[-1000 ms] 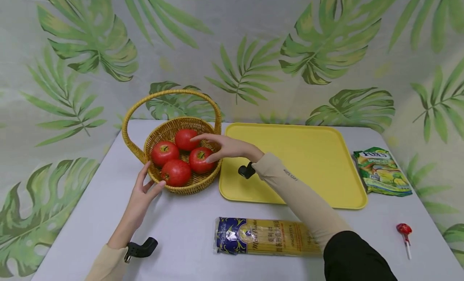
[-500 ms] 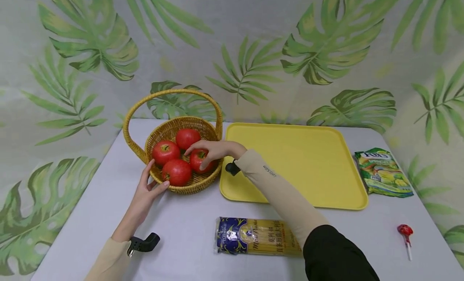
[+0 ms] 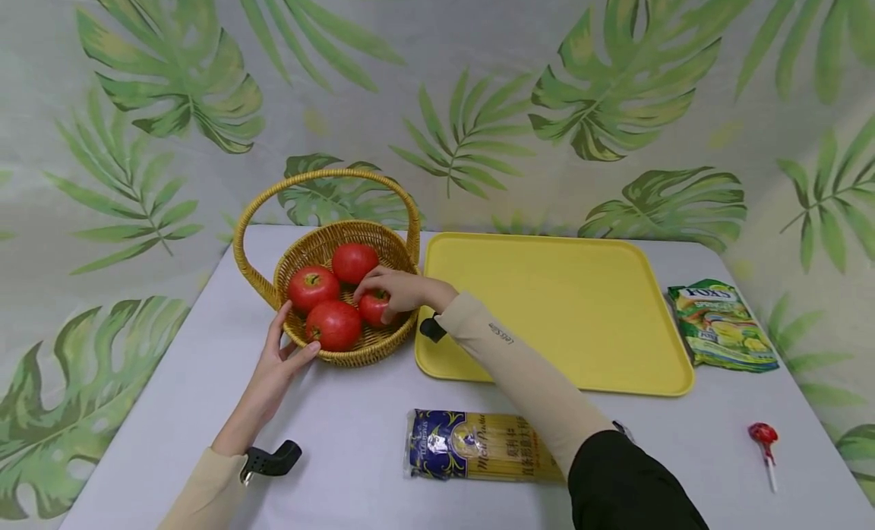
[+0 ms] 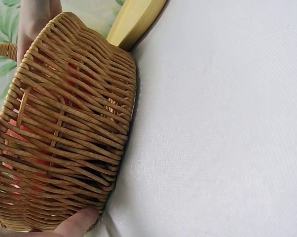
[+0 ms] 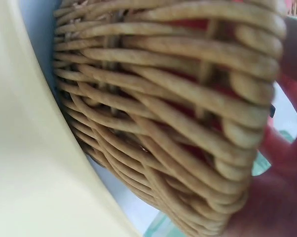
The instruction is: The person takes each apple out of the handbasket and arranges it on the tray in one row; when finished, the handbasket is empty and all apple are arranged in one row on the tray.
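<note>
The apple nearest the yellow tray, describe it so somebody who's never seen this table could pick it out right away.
On the white table, find the yellow tray, then the wicker basket just to its left in the head view. Of the four red apples inside, yours is the rightmost apple; only that one has the right grip curled over it.

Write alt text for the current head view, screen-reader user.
A person's right hand grips a red fruit, rightmost of four in a wicker basket; the left hand touches the basket's near-left side. A yellow tray lies to the right, then a green bag. Nearer are a spaghetti pack, partly hidden by the right arm, and a lollipop.
</note>
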Motion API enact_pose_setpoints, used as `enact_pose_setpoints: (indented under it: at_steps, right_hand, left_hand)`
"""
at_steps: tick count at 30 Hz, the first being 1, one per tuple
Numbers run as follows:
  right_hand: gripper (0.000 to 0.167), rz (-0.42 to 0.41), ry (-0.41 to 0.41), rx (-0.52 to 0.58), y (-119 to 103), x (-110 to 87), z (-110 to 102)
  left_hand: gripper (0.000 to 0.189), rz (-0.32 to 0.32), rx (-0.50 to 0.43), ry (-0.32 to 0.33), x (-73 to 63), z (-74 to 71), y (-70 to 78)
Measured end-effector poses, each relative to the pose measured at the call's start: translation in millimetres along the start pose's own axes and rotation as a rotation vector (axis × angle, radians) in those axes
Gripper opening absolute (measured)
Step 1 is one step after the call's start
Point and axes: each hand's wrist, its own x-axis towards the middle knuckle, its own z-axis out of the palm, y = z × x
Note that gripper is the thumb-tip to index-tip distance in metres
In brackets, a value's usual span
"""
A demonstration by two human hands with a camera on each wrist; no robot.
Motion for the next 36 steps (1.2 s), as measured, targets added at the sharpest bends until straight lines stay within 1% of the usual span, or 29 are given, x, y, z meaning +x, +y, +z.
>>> enact_pose_setpoints:
  at_steps: [4, 10, 13, 18, 22, 25, 31, 36]
  right_hand:
    - [0.053, -0.015, 0.060, -0.013, 0, -1.6, 1]
    - [0.057, -0.044, 0.164, 0.030, 2, -8.1, 1]
    - [0.057, -0.071, 0.226, 0.076, 3, -13.8, -2]
    - [0.056, -0.140, 0.329, 0.176, 5, -25.2, -11]
    - [0.056, -0.179, 0.396, 0.250, 9, -36.7, -16]
    - [0.056, -0.184, 0.430, 0.303, 13, -47.6, -18]
    - [0.058, -0.170, 0.465, 0.427, 26, -73.4, -25]
    - [0.060, -0.127, 0.512, 0.447, 45, -94.3, -31]
  left_hand:
    - [0.086, 0.000, -0.018, -0.004, 0.3, 0.1, -0.1]
    - [0.086, 0.005, -0.044, -0.010, -0.2, 1.0, -1.4]
    - [0.086, 0.006, -0.050, -0.012, -0.6, 1.1, -1.6]
    - [0.086, 0.009, -0.042, -0.012, -0.2, 0.5, -1.4]
    - [0.086, 0.014, -0.035, -0.015, -0.2, 0.4, -1.8]
    - [0.086, 0.017, -0.032, -0.017, -0.3, 0.1, -2.4]
    - [0.085, 0.021, -0.033, -0.021, 0.3, -0.3, -2.6]
    - [0.085, 0.019, -0.035, -0.020, 0.4, -0.3, -2.3]
